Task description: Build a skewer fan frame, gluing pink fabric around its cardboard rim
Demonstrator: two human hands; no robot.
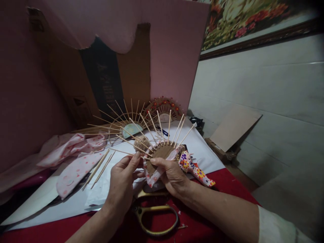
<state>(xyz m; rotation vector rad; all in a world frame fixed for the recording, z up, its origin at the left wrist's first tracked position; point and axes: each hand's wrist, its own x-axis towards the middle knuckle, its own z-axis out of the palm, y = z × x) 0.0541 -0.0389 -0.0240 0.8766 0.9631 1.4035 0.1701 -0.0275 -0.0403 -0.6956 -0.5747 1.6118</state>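
My right hand [172, 173] grips a cardboard half-disc [162, 153] edged with pink dotted fabric, its thumb across the front face. Thin wooden sticks [165, 128] fan out from the curved edge of the half-disc. At the left end of the row, my left hand [126, 173] pinches a wooden stick [121, 153] between thumb and finger, close to the edge. Below both hands lies a pair of scissors with yellow handles [158, 233]. Directly behind the half-disc sits a ball of twine [141, 143].
A finished-looking fan of sticks with a green half-disc [131, 130] and a decorated arch [164, 106] stand behind. Pink dotted fabric [78, 168] and loose sticks [101, 168] lie left. A flower-patterned glue gun-like object [197, 170] lies right. A large cardboard box [136, 67] rises at the back.
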